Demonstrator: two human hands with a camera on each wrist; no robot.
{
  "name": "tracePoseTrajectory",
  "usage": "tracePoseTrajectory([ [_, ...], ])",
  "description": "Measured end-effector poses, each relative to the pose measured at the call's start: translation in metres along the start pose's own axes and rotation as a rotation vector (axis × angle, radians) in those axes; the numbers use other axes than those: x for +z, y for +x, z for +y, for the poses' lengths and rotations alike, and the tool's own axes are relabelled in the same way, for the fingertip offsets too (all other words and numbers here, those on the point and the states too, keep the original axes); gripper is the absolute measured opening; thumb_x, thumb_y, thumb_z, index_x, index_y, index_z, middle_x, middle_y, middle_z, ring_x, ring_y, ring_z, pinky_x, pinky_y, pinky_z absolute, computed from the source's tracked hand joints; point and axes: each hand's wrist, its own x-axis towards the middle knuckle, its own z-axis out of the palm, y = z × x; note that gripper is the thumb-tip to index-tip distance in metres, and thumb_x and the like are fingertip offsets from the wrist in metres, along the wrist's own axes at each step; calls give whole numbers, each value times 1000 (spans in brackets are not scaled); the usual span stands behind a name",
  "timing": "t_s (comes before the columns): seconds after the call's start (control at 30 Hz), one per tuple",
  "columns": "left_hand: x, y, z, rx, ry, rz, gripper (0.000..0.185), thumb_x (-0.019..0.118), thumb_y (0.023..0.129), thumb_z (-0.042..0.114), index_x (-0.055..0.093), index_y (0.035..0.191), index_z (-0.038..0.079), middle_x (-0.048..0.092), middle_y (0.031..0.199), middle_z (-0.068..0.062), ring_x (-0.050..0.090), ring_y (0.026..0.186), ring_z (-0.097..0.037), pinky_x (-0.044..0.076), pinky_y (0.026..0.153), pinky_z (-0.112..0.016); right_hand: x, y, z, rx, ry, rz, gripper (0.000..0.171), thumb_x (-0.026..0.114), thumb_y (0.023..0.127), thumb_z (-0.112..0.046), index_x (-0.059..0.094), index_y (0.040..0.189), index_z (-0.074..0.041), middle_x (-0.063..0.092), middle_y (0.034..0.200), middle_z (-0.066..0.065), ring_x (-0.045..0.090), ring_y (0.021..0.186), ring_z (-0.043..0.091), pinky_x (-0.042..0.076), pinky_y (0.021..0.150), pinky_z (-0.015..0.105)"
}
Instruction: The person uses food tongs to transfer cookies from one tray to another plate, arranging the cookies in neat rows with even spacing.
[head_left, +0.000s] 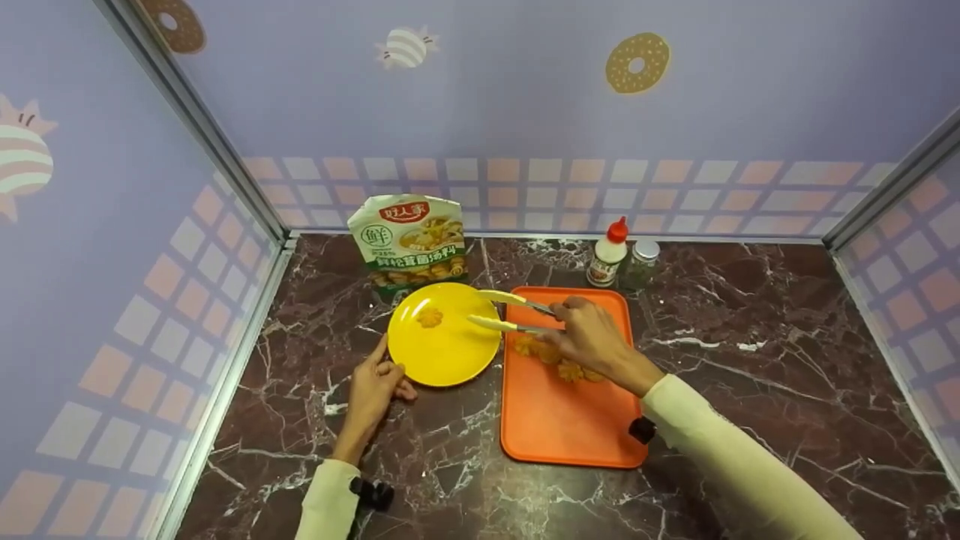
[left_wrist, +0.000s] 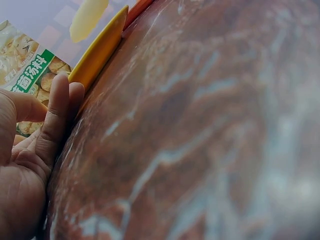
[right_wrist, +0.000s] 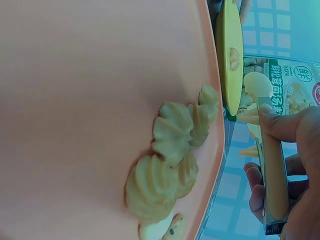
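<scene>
In the head view, my left hand point(head_left: 371, 391) is at the near-left rim of a round yellow plate point(head_left: 454, 364), fingertips touching its edge. One orange-brown ridged cookie point(head_left: 430, 318) lies on the plate. My right hand point(head_left: 592, 337) grips yellow-tipped metal tongs point(head_left: 536, 306), whose arms are spread with nothing between the tips, pointing left over the plate's right side. Under that hand, several ridged swirl cookies point(right_wrist: 172, 131) lie on the orange tray point(head_left: 570, 435). The right wrist view also shows a smooth pale piece point(right_wrist: 156, 227) and a dark-specked piece point(right_wrist: 175, 229) beside them.
Behind the plate stands a green-and-white soup packet point(head_left: 411, 244). A red-capped squeeze bottle point(head_left: 606, 255) and a small metal-lidded glass jar point(head_left: 643, 262) stand behind the tray. Patterned walls enclose the dark marbled countertop point(head_left: 720, 405) at the back and both sides.
</scene>
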Motion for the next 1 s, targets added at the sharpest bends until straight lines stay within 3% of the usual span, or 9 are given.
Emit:
tracePoseTrajectory([
  [0.17, 1, 1, 0, 14, -5, -3, 75, 60, 105, -6, 28, 172, 0, 71, 76, -24, 74, 57, -23, 67, 57, -30, -6, -7, 6, -19, -14, 19, 38, 92, 93, -26, 79, 106, 7, 70, 91, 19, 71, 71, 30, 64, 57, 44],
  [0.6, 4, 1, -1, 19, -13, -4, 74, 60, 105, -7, 29, 172, 0, 71, 77, -24, 73, 58, -22, 67, 57, -30, -26, -30, 22, -24, -80, 70, 42, 96, 87, -26, 79, 111, 4, 61, 84, 10, 55, 63, 22, 56, 53, 46],
  [0.93, 2, 1, -1, 17, 5, 5, 74, 60, 105, -7, 29, 172, 0, 70, 75, -23, 74, 58, -23, 68, 57, -33, -35, -46, 32, -25, -83, 114, 35, 98, 84, -22, 77, 98, 1, 61, 83, 10, 58, 65, 22, 54, 52, 40],
  [1.0, 1, 0, 0, 15, 3, 5, 74, 60, 105, -8, 29, 172, 0, 68, 75, -22, 74, 58, -23, 68, 57, -33, -37, -50, 33, -24, -76, 120, 36, 98, 84, -21, 78, 101, 2, 64, 85, 12, 61, 67, 24, 56, 54, 42],
])
